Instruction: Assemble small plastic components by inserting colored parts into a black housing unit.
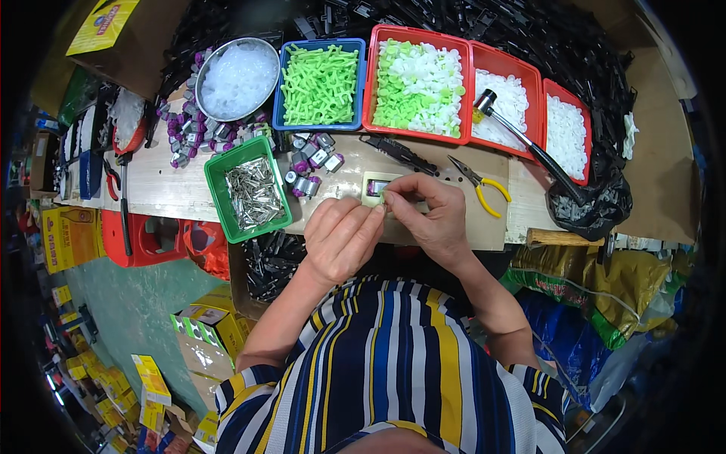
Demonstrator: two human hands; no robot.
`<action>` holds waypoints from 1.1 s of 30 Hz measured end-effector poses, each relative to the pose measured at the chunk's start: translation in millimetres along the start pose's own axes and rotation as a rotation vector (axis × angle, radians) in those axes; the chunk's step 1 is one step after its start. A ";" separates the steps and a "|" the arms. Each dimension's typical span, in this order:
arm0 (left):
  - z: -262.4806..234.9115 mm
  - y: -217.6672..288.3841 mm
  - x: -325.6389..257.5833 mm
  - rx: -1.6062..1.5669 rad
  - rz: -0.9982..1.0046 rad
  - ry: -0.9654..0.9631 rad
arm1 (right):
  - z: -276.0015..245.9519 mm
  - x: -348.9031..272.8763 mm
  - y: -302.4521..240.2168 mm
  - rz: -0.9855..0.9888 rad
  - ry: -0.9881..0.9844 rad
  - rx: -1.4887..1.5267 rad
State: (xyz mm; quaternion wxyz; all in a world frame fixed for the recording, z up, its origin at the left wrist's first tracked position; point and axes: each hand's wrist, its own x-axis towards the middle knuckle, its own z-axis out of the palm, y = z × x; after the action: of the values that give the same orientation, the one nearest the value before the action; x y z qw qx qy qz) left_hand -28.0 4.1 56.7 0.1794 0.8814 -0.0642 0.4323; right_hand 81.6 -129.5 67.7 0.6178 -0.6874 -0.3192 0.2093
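Note:
My left hand (340,236) and my right hand (429,213) meet at the bench's front edge. Their fingertips pinch a small green plastic part (383,197) right beside a little square fixture (374,187) holding a purple and silver piece. The right thumb and forefinger grip the part; the left fingertips touch it from the left. Several small purple and silver motors (311,163) lie loose just behind the fixture. A green tray of thin metal pieces (254,193) stands to the left of my left hand.
At the back stand a steel bowl of clear parts (237,76), a blue tray of green crosses (320,83), and red trays of green and white parts (418,87). A hammer (525,144), yellow-handled pliers (479,186) and a black tool (399,153) lie at the right. Boxes crowd the floor at left.

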 end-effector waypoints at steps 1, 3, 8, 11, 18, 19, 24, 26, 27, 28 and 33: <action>0.8 -0.3 -0.2 0.002 0.000 -0.001 | 0.5 -1.3 -0.5 0.008 -0.002 0.007; 2.8 -2.7 -2.5 -0.030 -0.030 0.014 | 1.8 -2.2 0.4 0.022 -0.007 0.007; 0.8 0.8 -2.3 -0.215 -0.265 -0.003 | -4.3 -7.1 3.7 -0.061 0.016 -0.029; -0.7 3.1 2.3 -0.399 -0.507 -0.033 | -10.0 -9.9 0.9 -0.073 -0.017 -0.028; 0.3 -6.1 6.5 -0.591 -0.552 -0.238 | -15.3 -13.5 4.0 -0.119 -0.024 -0.024; 0.0 -6.0 6.9 -0.586 -0.559 -0.242 | -14.9 -13.2 4.3 -0.123 -0.030 -0.022; 3.4 -7.0 7.4 -0.612 -0.544 -0.250 | -17.4 -15.6 3.9 -0.181 -0.029 -0.081; 4.1 -7.9 6.6 -0.610 -0.541 -0.249 | -18.3 -15.8 3.5 -0.169 -0.051 -0.097; 4.5 -8.7 5.5 -0.599 -0.533 -0.246 | -18.2 -15.6 3.4 -0.168 -0.053 -0.097; 4.7 -9.3 4.8 -0.588 -0.525 -0.243 | -18.1 -15.4 3.2 -0.165 -0.064 -0.096; 6.4 -9.2 3.7 -0.543 -0.486 -0.234 | -17.0 -15.3 9.7 -0.190 -0.066 -0.140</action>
State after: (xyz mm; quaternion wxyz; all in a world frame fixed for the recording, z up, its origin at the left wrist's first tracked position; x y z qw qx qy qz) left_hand -18.5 10.4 53.7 0.4950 0.8347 0.0144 0.2407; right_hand 84.1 -152.7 59.0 0.5744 -0.6884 -0.4169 0.1497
